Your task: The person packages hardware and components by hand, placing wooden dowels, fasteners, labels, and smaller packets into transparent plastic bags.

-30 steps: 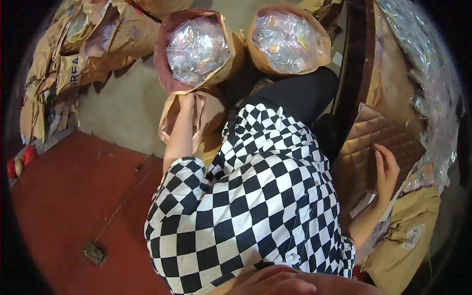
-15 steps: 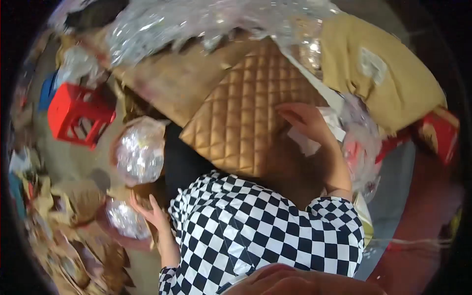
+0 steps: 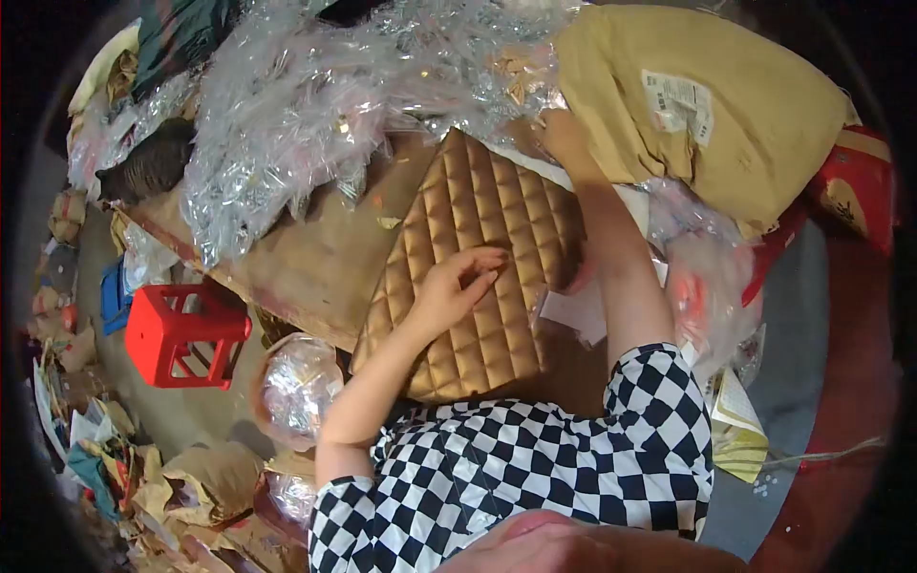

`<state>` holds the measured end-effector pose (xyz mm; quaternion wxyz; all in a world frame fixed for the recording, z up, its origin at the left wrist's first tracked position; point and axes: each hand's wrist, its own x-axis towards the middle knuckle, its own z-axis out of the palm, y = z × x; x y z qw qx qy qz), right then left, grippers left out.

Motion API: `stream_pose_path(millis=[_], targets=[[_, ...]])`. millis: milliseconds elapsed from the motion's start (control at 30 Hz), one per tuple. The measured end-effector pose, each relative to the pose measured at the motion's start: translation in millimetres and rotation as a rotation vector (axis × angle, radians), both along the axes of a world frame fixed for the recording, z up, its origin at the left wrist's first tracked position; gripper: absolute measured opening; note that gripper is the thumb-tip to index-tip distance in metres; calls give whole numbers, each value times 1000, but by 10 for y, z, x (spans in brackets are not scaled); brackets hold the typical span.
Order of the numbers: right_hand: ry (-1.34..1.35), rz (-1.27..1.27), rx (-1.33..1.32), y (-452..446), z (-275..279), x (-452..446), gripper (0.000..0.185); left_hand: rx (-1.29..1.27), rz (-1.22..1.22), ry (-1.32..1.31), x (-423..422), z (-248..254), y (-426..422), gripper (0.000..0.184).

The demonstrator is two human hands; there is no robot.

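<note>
A gold-brown quilted pad (image 3: 463,205) lies over the brown work surface in front of me. My left hand (image 3: 454,294) is above the middle of this pad, its thumb apart from the fingers and nothing between them. My right hand (image 3: 565,136) reaches past the pad's far right corner, beside the heap of clear plastic packets (image 3: 315,105) and a big tan sack (image 3: 688,57). Its fingers are too small and blurred to show whether they grip anything. A small white card in clear plastic (image 3: 575,313) lies at the pad's right edge, under my right forearm.
A red plastic stool (image 3: 158,336) stands on the floor at left. Near it are clear bags filled with shiny packets (image 3: 298,390) and crumpled brown paper bags (image 3: 215,477). At right are a clear bag with pink contents (image 3: 702,296) and a red box (image 3: 855,186).
My left hand has come from beside the bags at lower left to above the quilted pad. The right hand has moved farther away, towards the packets. The head view has shifted too.
</note>
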<state>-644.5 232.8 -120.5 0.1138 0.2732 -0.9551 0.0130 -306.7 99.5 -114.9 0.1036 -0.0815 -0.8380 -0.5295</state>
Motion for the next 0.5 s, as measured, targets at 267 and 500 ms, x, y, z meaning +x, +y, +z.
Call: stream_pose_path(millis=[267, 500], targets=[[-653, 916, -171, -241, 752, 857, 32, 1401, 82, -327, -358, -230, -129, 49], [-57, 509, -333, -435, -148, 37, 33, 1268, 156, -351, -334, -297, -118, 37]])
